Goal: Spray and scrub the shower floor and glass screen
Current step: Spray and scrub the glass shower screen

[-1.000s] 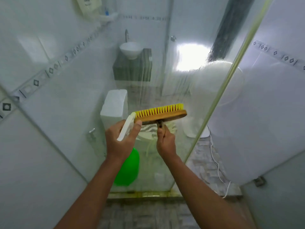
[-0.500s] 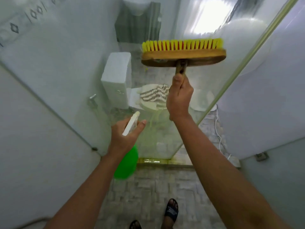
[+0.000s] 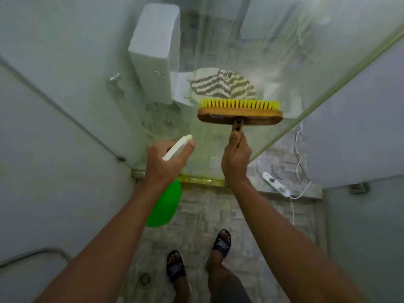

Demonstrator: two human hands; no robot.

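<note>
Right hand (image 3: 236, 158) grips brush (image 3: 240, 112) handle, bristles against glass screen (image 3: 209, 149), frame centre. Left hand (image 3: 166, 158) clasps spray bottle (image 3: 165, 206). Press evenly, overlap strokes, re-wet dry patches.

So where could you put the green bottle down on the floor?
Bare tiles lie between the green bottle and the right foot, below the brass sill. It is crowded lower down, around the feet and the floor drain, and a power strip lies right of the sill.
</note>
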